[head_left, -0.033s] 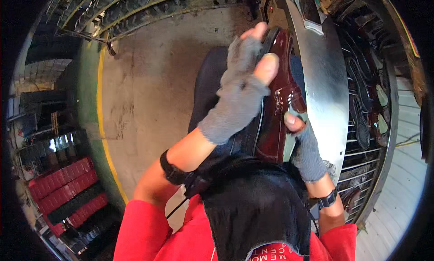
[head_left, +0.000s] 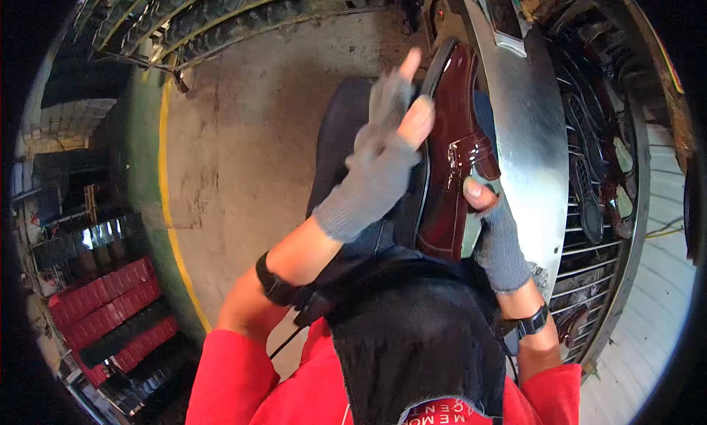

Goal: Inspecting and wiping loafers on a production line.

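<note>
A glossy dark red leather loafer point(head_left: 447, 182) lies over my lap with its toe pointing away from me and its black sole edge to the left. My right hand point(head_left: 492, 222), in a grey fingerless glove, grips it at the foot opening, the thumb on the near side of the strap and the other fingers hidden. Beside the sole edge hovers my left hand point(head_left: 383, 149), gloved the same way, its fingers stretched out and a little blurred. Its thumb and forefinger point away from me, and I see nothing held there.
A metal bench top point(head_left: 526, 123) runs along my right, with a phone-like dark object point(head_left: 505, 16) at its far end. Right of it, a wire rack point(head_left: 589, 267) carries several shoes. Shoe racks point(head_left: 221, 20) stand far left, red ribbed pieces point(head_left: 107, 300) nearer left. A black apron point(head_left: 420, 329) covers my front.
My left hand has shifted slightly left, from over the loafer's upper edge to beside its sole. The right hand keeps its grip, and the loafer has barely moved.
</note>
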The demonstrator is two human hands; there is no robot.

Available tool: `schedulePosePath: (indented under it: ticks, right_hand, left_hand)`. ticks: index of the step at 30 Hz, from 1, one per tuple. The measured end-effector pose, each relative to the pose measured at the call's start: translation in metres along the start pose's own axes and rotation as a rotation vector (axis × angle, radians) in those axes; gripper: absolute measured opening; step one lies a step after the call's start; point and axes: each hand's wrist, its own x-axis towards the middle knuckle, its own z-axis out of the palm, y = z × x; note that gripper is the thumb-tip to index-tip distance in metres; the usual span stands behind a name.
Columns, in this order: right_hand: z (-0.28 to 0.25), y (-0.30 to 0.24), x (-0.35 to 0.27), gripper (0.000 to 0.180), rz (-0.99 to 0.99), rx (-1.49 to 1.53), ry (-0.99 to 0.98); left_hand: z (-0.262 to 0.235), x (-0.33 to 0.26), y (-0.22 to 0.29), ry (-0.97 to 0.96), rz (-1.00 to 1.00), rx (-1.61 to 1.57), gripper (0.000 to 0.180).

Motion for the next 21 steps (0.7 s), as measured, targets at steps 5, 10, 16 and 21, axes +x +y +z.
schedulePosePath:
  ticks: [5,10,16,21]
  right_hand:
    - [-0.010,0.024,0.043,0.056,-0.039,0.118,0.022]
    - [-0.016,0.039,0.060,0.055,-0.115,-0.028,0.175]
    - [-0.026,0.028,0.067,0.058,-0.225,-0.141,0.180]
    - [-0.023,0.025,0.058,0.060,-0.222,-0.144,0.100]
  left_hand:
    - [0.004,-0.064,-0.060,-0.179,-0.696,-0.480,0.070]
    - [0.014,-0.076,-0.095,-0.009,-0.698,-0.528,0.063]
    - [0.030,-0.055,-0.092,0.081,-0.668,-0.214,0.062]
    - [0.021,-0.056,-0.084,-0.037,-0.595,-0.682,0.066]
